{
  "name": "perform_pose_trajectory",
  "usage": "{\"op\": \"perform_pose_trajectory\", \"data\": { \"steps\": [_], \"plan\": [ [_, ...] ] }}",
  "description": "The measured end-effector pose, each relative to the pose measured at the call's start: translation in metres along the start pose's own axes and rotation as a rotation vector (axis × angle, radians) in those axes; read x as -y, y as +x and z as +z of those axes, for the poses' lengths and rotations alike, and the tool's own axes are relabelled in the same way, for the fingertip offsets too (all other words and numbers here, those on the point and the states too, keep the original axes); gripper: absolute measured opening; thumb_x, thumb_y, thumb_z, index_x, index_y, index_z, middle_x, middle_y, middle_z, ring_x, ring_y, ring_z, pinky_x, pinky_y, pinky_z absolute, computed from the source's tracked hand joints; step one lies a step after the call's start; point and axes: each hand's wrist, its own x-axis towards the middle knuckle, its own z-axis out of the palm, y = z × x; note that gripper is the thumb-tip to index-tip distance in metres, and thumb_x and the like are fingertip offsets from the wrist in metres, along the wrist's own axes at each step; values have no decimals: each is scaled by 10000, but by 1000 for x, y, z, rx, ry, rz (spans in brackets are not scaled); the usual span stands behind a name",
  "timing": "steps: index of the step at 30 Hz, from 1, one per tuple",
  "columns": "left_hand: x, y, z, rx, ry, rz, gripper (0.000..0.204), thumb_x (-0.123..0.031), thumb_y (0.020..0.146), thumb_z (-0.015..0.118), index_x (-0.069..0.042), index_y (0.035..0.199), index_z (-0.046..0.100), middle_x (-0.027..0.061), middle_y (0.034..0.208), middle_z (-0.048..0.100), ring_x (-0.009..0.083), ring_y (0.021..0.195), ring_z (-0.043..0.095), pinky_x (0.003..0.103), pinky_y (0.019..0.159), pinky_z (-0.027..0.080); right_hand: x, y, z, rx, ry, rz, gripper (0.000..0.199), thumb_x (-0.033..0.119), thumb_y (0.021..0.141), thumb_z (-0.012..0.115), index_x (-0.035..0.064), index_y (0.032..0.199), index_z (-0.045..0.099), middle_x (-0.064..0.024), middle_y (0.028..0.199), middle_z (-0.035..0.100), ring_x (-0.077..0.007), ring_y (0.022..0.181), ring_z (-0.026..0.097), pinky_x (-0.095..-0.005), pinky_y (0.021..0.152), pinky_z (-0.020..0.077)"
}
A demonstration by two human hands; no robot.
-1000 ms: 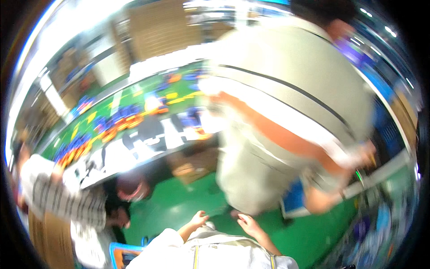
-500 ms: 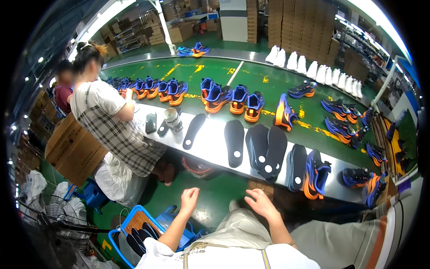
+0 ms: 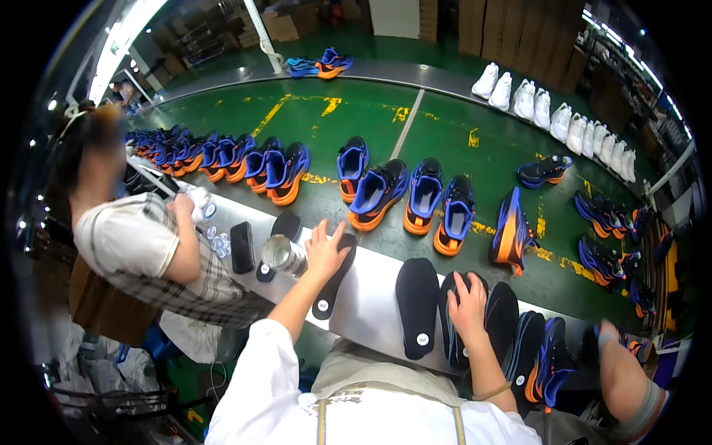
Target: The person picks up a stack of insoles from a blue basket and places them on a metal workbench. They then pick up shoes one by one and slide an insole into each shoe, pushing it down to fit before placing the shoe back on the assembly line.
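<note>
- Black insole (image 3: pixel 337 285), just right of the container (image 3: pixel 277 254): left hand (image 3: pixel 325 254) over it, fingers spread.
- Another insole (image 3: pixel 453 345), farther right of the container: right hand (image 3: pixel 467 305) on it, fingers apart.

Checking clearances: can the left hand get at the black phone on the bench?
Probably, but not straight across: a cylindrical container sits between the left hand and the black phone. Going over or around it looks feasible.
</note>
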Motion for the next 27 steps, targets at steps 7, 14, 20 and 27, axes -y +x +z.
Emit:
{"op": "perform_pose_trajectory", "data": {
  "steps": [7,14,20,27],
  "plan": [
    [38,136,35,179,81,363,751,-436,558,740,-264,1233,462,174,1397,191,332,1286,198,565,953,230,38,125,65,188,-282,155,772,441,662,661,288,1335,317,-303,1294,290,-476,1206,263,-496,1024,172],
    [9,220,69,381,-28,213,491,-577,652,595,-170,923,630,129,726,626,270,722,617,411,682,459,21,195,101,430,-357,354,555,545,644,637,176,1052,559,-195,998,485,-350,818,577,-396,693,482],
    [-51,201,79,510,-132,344,426,-479,687,619,-128,929,629,125,788,611,255,786,590,410,725,412,-47,181,50,368,-352,229,520,349,643,703,169,1102,537,-222,1134,460,-387,867,555,-416,765,462],
    [-72,188,71,-31,-775,460,466,-155,732,645,-77,1168,498,125,1072,529,274,885,559,318,743,443,-25,46,-26,418,-209,474,420,203,718,649,37,1077,506,-176,1093,501,-363,1008,481,-413,827,413]
  ]
}}
